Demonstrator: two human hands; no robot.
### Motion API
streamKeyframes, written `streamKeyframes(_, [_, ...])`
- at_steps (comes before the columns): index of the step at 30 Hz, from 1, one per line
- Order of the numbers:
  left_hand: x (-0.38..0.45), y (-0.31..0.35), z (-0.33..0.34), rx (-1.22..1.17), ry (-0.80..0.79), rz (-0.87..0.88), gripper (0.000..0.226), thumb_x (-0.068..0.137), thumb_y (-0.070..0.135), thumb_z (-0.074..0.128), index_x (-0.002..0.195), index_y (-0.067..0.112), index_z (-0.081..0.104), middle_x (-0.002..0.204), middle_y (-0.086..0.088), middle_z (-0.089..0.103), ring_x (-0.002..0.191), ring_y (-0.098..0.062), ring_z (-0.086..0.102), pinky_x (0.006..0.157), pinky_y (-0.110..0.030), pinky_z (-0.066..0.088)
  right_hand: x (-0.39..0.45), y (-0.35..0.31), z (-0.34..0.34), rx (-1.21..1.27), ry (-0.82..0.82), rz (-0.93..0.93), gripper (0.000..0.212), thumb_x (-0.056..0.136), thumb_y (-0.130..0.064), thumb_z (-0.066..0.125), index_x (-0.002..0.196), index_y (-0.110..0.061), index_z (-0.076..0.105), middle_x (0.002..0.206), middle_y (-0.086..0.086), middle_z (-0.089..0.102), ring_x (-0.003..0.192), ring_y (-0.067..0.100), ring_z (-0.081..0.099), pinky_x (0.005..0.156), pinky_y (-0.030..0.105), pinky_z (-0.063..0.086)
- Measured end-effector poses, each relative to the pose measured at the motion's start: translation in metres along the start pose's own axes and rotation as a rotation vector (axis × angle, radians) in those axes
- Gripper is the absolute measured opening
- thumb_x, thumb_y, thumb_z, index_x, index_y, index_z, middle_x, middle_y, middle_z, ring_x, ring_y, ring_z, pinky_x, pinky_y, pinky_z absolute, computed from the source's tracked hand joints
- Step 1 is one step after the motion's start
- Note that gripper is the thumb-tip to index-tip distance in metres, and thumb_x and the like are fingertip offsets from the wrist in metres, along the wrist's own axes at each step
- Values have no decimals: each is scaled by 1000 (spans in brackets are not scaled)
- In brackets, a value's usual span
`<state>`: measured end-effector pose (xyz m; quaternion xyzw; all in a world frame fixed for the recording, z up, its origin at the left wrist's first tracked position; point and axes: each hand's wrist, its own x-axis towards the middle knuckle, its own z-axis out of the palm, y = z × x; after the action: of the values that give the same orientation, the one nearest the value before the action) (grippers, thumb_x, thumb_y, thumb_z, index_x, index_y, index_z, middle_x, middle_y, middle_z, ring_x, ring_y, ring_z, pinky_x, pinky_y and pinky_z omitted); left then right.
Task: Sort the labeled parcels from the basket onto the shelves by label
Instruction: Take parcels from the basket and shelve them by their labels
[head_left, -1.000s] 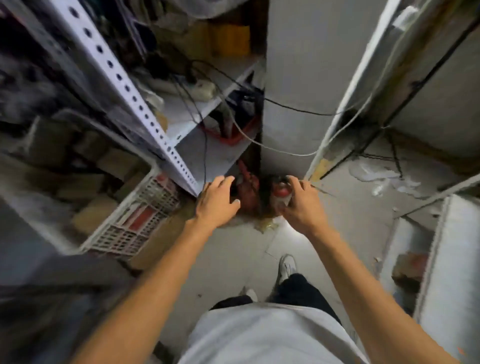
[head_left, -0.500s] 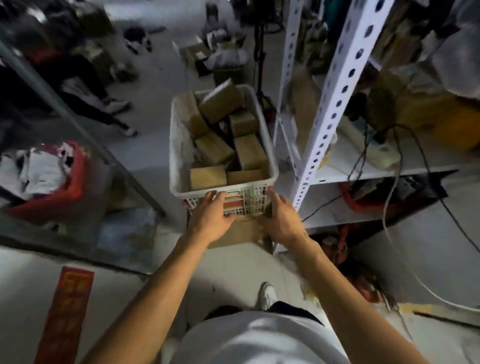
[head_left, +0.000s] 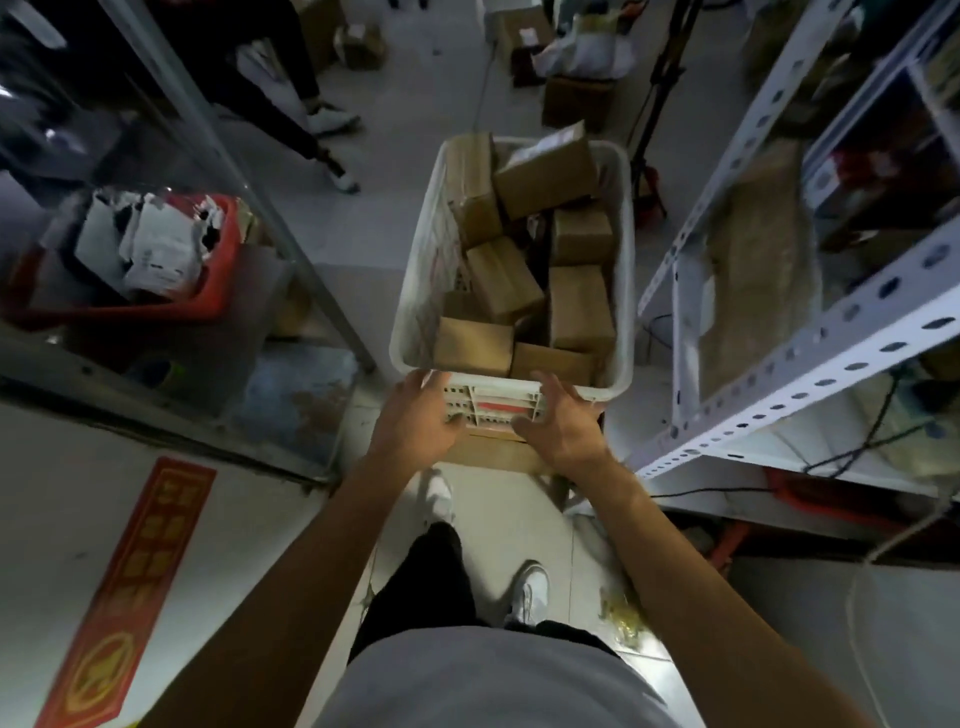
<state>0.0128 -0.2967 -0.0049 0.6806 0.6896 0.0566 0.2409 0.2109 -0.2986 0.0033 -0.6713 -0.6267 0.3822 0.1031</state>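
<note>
1. The floor (head_left: 457, 78) was pale grey tile, running as a narrow aisle between 2 racks.
2. On the right stood a white shelving unit (head_left: 810, 374) of perforated angle iron, its boards carrying blurred goods and black cables (head_left: 852, 447).
3. On the left a grey metal rack (head_left: 249, 171) held a red crate (head_left: 171, 306) stuffed with white mail bags.
4. A red banner with gold characters (head_left: 130, 587) lay on a pale surface at lower left.
5. Further up the aisle were loose cartons (head_left: 576, 104), and another person's dark trousers and white shoes (head_left: 332, 117).
6. The white plastic basket (head_left: 415, 270) sat in the middle of the aisle on a flat cardboard box (head_left: 488, 452), just left of the white shelving unit.
7. It had latticed walls and a thick rolled rim.
8. Inside lay about 8 brown cardboard parcels (head_left: 582, 306), tumbled at angles; 1 at the far end showed a white label (head_left: 550, 143), unreadable.
9. The left hand (head_left: 415, 421) was at the basket's near left corner, fingers loosely bent, grasping nothing.
10. The right hand (head_left: 561, 421) hovered at the near rim, fingers spread and released.
11. The person's white shirt, dark trousers and white shoes filled the bottom.
</note>
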Motion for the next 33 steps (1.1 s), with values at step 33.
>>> streamKeyframes(33, [249,-67,40,-375,-501,-304,70,80,21,77,137,10,38,111,-3,55,107,-25,55,95,-41,50,238,-9,65,294,-125,629,63,79,-40,75,130,-13,52,123,8,60,105,26,59,81,33,44])
